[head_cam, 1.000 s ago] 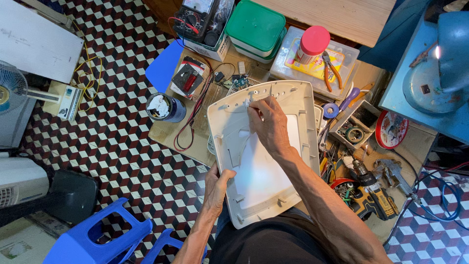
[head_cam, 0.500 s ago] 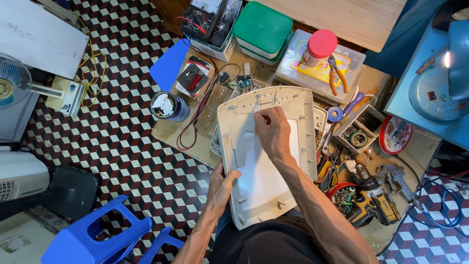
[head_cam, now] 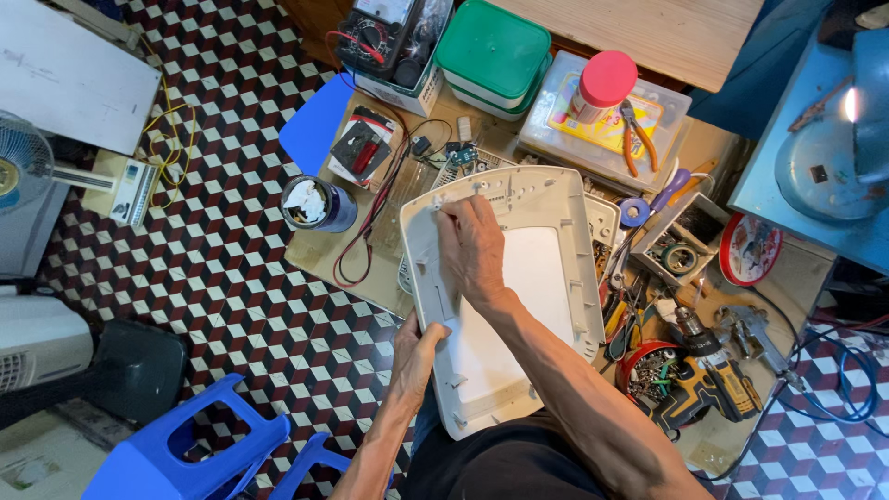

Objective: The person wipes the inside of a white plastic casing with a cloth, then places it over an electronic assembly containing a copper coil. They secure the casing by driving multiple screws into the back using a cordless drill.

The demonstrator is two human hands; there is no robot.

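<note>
While both hands grip white cover (head_cam: 528, 278), red tub (head_cam: 639, 356) w/ small parts sits nearby.

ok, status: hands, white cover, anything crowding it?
Left hand grips white plastic housing cover at lower-left edge. Right hand presses inside near top. Tool clutter beside right edge.

You have one view only, from the camera on your head, so no second view shares the scene. It looks almost straight down past your chest at the low wooden board (head_cam: 324, 255) and the checkered floor (head_cam: 213, 268) around it. Your left hand (head_cam: 417, 347) and right hand (head_cam: 474, 248) sit near frame centre on the white plastic cover (head_cam: 532, 278), close enough to show its ribs. The blue stool (head_cam: 185, 449) fills the lower left corner.
</note>
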